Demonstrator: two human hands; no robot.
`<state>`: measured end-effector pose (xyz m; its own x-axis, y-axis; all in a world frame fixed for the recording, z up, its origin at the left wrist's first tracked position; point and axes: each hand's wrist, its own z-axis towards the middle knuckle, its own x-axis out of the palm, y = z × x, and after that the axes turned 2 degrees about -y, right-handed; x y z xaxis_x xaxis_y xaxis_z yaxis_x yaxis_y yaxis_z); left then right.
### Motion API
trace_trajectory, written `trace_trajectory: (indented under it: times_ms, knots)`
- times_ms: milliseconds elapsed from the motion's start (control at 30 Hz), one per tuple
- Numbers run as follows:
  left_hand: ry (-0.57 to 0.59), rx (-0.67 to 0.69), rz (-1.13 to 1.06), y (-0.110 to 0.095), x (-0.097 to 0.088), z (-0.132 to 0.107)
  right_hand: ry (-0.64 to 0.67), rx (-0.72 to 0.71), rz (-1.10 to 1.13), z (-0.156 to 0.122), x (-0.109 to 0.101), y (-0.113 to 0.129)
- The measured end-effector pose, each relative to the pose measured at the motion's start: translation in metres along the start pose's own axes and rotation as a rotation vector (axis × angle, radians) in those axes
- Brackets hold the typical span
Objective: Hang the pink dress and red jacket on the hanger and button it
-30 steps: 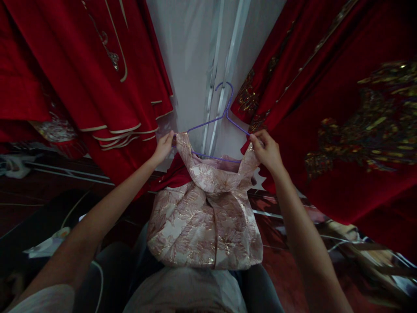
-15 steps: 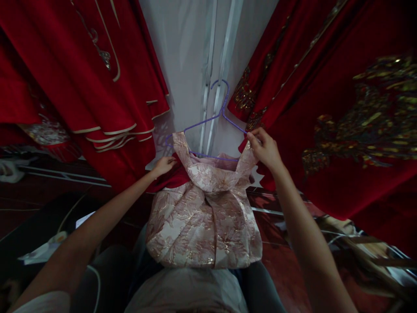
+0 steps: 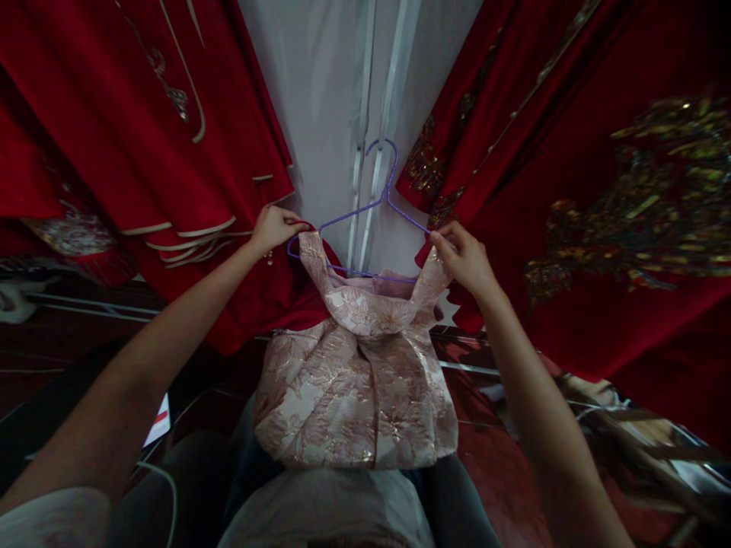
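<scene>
A pale pink brocade dress (image 3: 365,380) with gold flecks rests over my lap, its straps spread on a purple hanger (image 3: 357,213) whose hook points away from me. My right hand (image 3: 465,259) pinches the right strap together with that end of the hanger. At the left strap, my left hand (image 3: 277,230) is closed, thumb and fingers pinching the edge of a red cloth (image 3: 311,301). This cloth runs down behind the strap and the dress's left side. Whether the left fingers also touch the hanger is hard to see.
Red garments with pale piping (image 3: 188,152) hang at the left. Red garments with gold sequin embroidery (image 3: 674,198) hang at the right. Between them stands a white panel (image 3: 320,91) with metal strips. A white cable (image 3: 171,487) lies near my left leg.
My left hand has moved up and away from me, from beside the bodice to the left strap, drawing the red cloth up with it. My right hand keeps its hold.
</scene>
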<state>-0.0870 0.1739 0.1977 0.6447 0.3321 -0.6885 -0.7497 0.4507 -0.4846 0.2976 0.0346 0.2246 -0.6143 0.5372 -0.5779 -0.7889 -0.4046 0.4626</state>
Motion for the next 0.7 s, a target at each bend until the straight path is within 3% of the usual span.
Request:
trace_trajectory:
  times_ms: [100, 300, 467, 533, 600, 700]
  knots:
    - [-0.068, 0.016, 0.124, -0.034, -0.007, 0.001, 0.029, -0.004, 0.016, -0.002, -0.007, 0.011]
    - [-0.119, 0.089, -0.181, -0.096, 0.006, 0.0, 0.22, 0.022, 0.15, -0.003, -0.007, 0.03]
    - [-0.098, 0.177, -0.279, -0.107, 0.021, 0.005, 0.17, 0.188, 0.216, 0.009, 0.001, 0.012]
    - [-0.013, 0.092, -0.253, -0.102, 0.026, 0.006, 0.346, 0.308, 0.26, 0.022, 0.003, 0.0]
    - [0.083, 0.006, -0.224, -0.098, 0.027, 0.007, 0.679, 0.404, 0.283, 0.039, 0.007, -0.007]
    - [0.161, 0.026, -0.226, -0.097, 0.022, 0.005, 1.144, 0.415, 0.256, 0.066, 0.022, -0.002]
